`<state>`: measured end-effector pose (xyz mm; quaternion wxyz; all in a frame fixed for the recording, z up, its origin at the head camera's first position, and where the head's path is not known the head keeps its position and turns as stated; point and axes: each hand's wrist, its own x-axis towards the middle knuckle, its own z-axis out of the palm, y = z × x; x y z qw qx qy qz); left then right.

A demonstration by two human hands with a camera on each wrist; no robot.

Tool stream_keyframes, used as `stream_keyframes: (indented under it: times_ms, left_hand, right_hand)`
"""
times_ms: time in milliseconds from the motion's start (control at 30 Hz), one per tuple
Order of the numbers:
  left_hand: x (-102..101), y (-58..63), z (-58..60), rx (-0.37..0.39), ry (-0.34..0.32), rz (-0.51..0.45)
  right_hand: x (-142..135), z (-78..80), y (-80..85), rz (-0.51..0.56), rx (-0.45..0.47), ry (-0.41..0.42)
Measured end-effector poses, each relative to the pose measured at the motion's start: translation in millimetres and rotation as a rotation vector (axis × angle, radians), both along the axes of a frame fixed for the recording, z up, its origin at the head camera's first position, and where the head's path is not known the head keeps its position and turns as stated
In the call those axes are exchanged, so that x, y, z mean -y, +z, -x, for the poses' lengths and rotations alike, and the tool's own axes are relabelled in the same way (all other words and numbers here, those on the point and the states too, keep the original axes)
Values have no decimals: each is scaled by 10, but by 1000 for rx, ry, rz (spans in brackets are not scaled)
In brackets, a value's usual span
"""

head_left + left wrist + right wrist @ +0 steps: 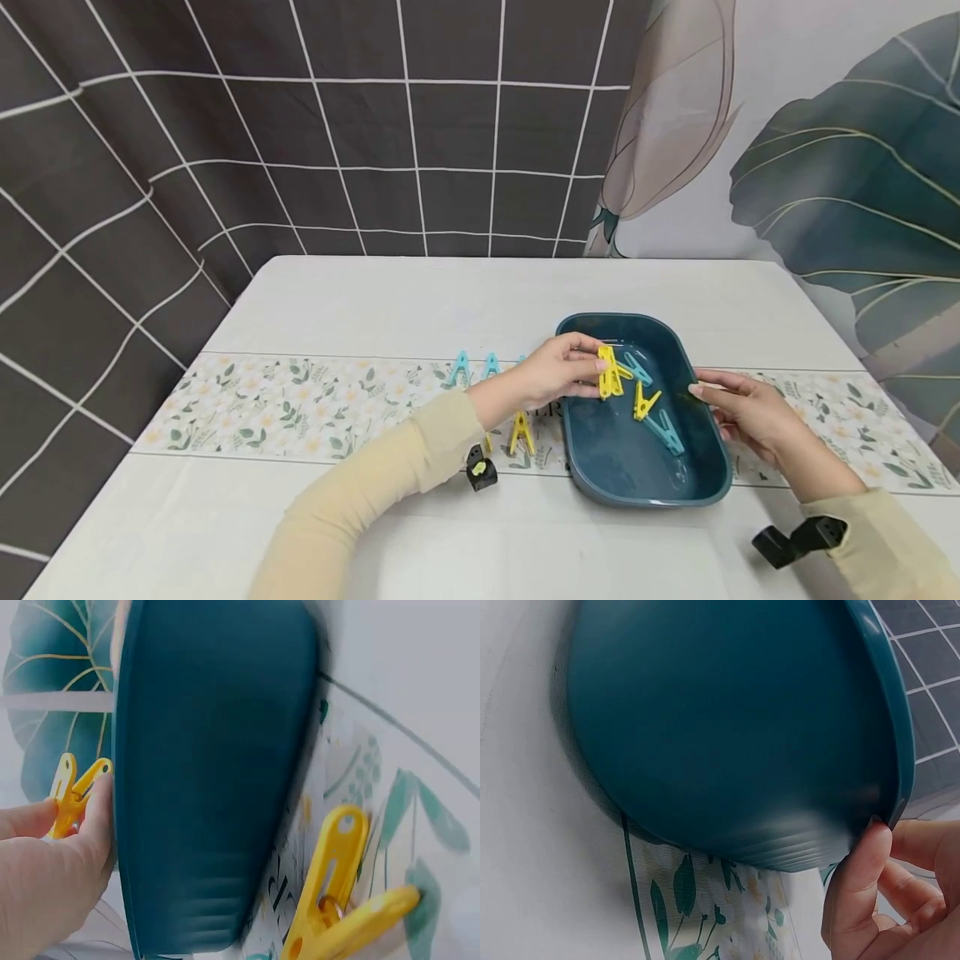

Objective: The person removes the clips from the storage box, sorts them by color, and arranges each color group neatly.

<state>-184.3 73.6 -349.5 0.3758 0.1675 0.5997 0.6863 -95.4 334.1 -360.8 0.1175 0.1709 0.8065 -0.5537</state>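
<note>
My left hand (pixel 558 367) pinches a yellow clothespin (pixel 610 372) over the left side of a dark blue plastic basin (pixel 615 471). In the left wrist view, that clothespin (pixel 69 796) sits between thumb and fingers, beside the basin's rim. Inside the basin lie blue clothespins (pixel 666 433) and a yellow clothespin (pixel 645 403). On the opposite side, my right hand (pixel 750 412) holds the basin's right rim. The right wrist view has the thumb (pixel 868 859) pressed at the rim's edge, with the other fingers around the far side.
Left of the basin, blue clothespins (pixel 461 368) stand in a row, one partly hidden by the left hand. Yellow clothespins (pixel 522 433) stand nearer, by the left wrist. A white cloth with a floral band (pixel 262 408) covers the table, and a dark checked curtain (pixel 360 125) hangs behind.
</note>
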Motion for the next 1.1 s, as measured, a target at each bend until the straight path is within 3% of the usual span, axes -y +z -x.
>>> stream_keyframes:
  times_ms: [133, 333, 733, 900, 1100]
  left_hand:
    - [35, 13, -14, 129, 30, -69]
    - [113, 11, 7, 203, 10, -139]
    - [345, 5, 102, 115, -30, -90]
    - [475, 8, 131, 37, -67, -61]
    - [664, 38, 146, -37, -59, -32]
  right_hand:
    - [-4, -5, 4, 13, 0, -3]
    - [-8, -4, 11, 30, 2, -10]
    - [-4, 0, 6, 23, 4, -17]
    - [-5, 4, 3, 23, 9, -20]
    - [-4, 8, -9, 16, 12, -15]
